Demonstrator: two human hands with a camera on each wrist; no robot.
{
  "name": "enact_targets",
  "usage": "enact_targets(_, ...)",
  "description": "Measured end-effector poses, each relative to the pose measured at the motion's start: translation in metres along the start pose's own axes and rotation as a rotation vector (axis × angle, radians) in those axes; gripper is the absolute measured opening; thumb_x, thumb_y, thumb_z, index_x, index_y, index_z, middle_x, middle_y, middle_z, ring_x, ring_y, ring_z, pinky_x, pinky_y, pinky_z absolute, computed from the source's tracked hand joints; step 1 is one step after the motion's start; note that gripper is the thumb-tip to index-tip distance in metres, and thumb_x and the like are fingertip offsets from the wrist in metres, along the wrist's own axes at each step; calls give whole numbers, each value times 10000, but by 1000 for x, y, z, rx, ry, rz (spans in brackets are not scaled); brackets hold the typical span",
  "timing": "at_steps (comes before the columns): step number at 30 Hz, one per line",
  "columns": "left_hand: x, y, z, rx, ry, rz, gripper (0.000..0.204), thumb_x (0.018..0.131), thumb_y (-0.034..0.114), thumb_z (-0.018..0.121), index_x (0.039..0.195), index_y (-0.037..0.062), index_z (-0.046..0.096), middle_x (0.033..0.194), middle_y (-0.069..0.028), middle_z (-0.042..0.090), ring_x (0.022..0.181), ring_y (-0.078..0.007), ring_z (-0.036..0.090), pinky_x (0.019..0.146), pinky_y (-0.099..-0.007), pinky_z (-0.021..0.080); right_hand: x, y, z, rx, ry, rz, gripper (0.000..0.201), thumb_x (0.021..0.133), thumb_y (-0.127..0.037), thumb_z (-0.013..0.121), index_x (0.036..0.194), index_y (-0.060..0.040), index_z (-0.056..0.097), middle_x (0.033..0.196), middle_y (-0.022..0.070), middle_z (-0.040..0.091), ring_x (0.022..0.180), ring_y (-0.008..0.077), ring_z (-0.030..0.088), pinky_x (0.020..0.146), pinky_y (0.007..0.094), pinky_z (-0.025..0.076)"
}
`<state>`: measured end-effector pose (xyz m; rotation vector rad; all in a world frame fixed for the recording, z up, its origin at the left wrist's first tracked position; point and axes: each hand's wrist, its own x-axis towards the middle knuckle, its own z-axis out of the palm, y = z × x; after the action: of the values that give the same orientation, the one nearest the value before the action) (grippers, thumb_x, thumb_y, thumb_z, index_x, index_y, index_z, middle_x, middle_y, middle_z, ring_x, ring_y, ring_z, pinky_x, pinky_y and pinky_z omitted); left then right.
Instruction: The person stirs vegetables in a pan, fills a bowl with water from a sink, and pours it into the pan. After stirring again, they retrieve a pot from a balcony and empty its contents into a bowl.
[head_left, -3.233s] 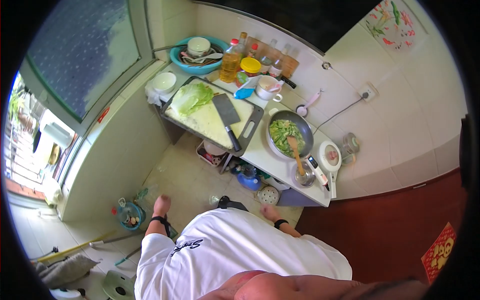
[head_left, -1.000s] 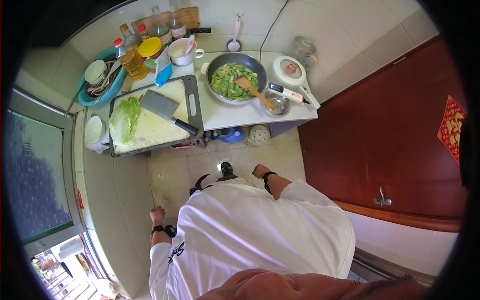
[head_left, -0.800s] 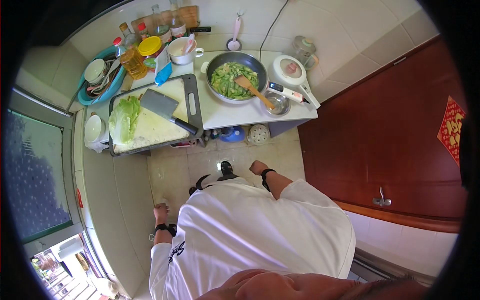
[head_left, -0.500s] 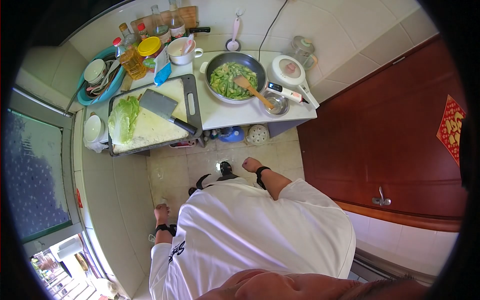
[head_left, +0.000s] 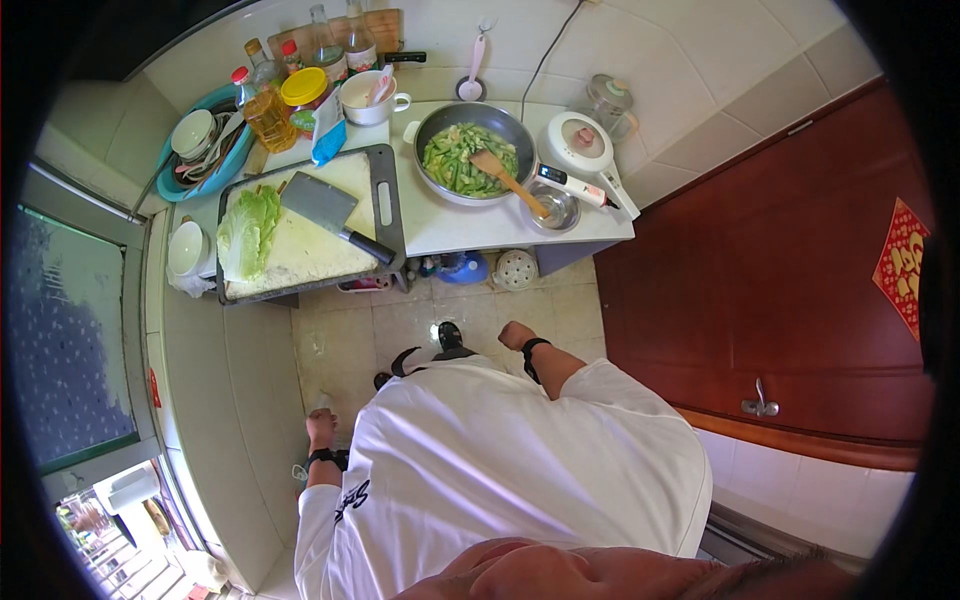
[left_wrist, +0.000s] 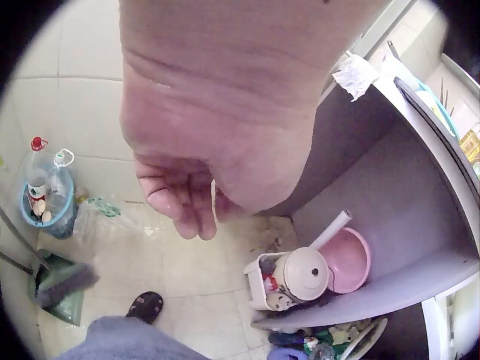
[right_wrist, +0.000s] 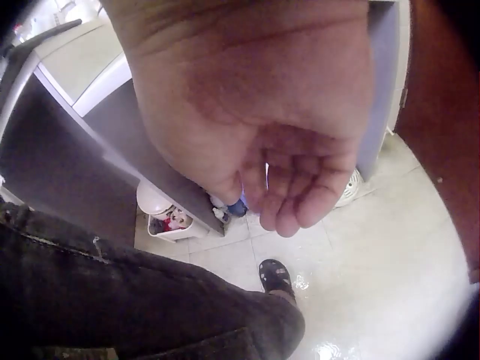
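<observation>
Right now, the pan (head_left: 503, 127) is sitting on the desk (head_left: 430, 225), ahead of my right hand (head_left: 516, 336) and well apart from it, with greens (head_left: 450, 165) lying inside. The spatula (head_left: 510, 185) is leaning across it: its blade is resting on the greens, while its long axis is slanting over the rim to the right and towards me, the end of its shaft coming to a stop over a small bowl (head_left: 568, 212). That end is lying ahead of my right hand and slightly to its right, so I'm judging this hand the nearer one; my left hand (head_left: 321, 428) is hanging farther back and off to the left. I'm holding nothing: both hands are hanging over the floor (head_left: 330, 335) on my side of the desk, fingers loosely curled. Left of the pan, the board (head_left: 320, 255) is carrying a cleaver (head_left: 320, 205), its grip pointing right and towards me, with lettuce (head_left: 248, 235) lying to the left of the blade. Behind the board, a cup (head_left: 360, 115) is standing, and a blue tub (head_left: 238, 160) is occupying the far left corner.
</observation>
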<state>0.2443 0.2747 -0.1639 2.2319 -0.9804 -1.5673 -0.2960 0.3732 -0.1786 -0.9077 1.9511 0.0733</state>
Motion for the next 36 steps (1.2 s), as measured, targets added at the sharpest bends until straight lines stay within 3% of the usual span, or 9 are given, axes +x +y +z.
enact_targets(2,1,0,-1,16,-4,2,180,843,204,534,883,40,598,662,-48,609,494,-119,549,408,-254,401,3,1,3,-4,-4,-3,286,780,-218,583,902,17,692,937,226,666,887,343,646,806,396,487)
enact_targets(4,-1,2,-2,32,-7,4,182,842,206,531,881,42,599,662,-46,610,495,-118,552,406,-254,401,8,3,10,19,84,-132,284,776,-235,562,695,24,645,653,182,624,604,284,584,626,401,464)
enact_targets(16,-1,-3,0,-12,-12,28,178,844,217,533,826,49,589,660,-47,614,497,-123,555,418,-265,411,8,-2,14,92,141,-182,232,753,-201,567,697,7,652,614,151,610,561,258,567,602,385,462)
enact_targets(17,-4,-2,0,4,-3,22,176,844,216,536,811,50,586,657,-47,614,497,-124,555,419,-267,412,7,-2,12,90,141,-183,232,753,-201,567,697,7,652,614,151,610,561,258,567,602,385,462)
enact_targets(19,-7,-2,0,19,8,14,176,845,215,540,796,52,584,654,-47,613,498,-125,556,420,-268,414,6,-2,9,31,44,-76,283,760,-239,592,874,-4,700,904,218,672,853,345,649,793,390,492)
enact_targets(32,-3,-6,-1,-17,2,8,156,841,186,550,853,34,588,657,-59,611,493,-131,554,429,-262,426,3,-3,8,59,-19,-73,295,764,-235,588,911,-4,698,923,213,672,870,336,647,810,388,488)
enact_targets(34,-3,-5,-1,-5,-2,-1,162,841,187,552,866,31,589,659,-61,612,495,-133,555,431,-264,428,5,0,14,96,121,-209,259,759,-216,552,693,16,647,610,161,607,540,253,552,584,390,457)
enact_targets(36,-3,-4,0,0,2,-4,169,840,191,555,871,29,589,663,-62,615,496,-136,558,430,-267,429,8,2,16,102,116,-202,265,758,-220,551,692,18,646,616,170,609,550,263,558,593,392,460)
